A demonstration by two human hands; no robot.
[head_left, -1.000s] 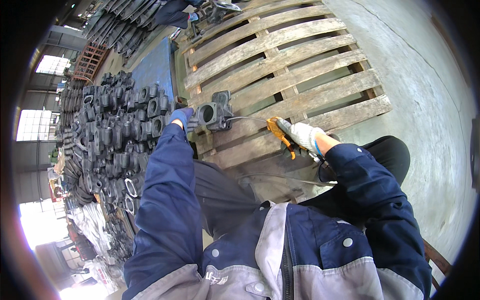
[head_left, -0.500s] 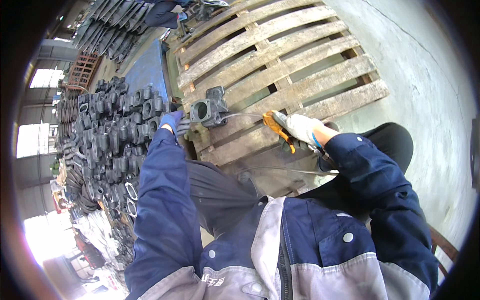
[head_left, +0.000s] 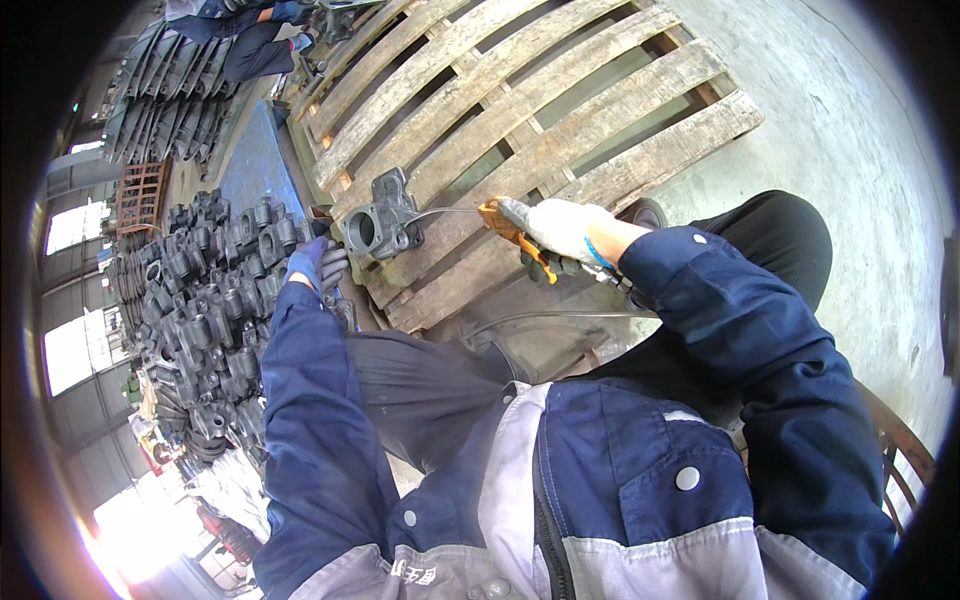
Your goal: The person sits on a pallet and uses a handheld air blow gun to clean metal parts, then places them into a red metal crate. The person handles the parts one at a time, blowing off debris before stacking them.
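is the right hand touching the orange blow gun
Touching: the head view shows the gloved right hand closed around the orange blow gun, with no gap between palm and handle.

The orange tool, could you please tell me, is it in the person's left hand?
No, the right hand grips the orange tool, whose thin tube points toward the dark casting.

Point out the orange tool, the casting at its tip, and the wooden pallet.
Orange tool (head_left: 496, 215): head view, front body.
Casting (head_left: 392, 216): head view, beside its round opening.
Wooden pallet (head_left: 620, 112): head view, a slat.
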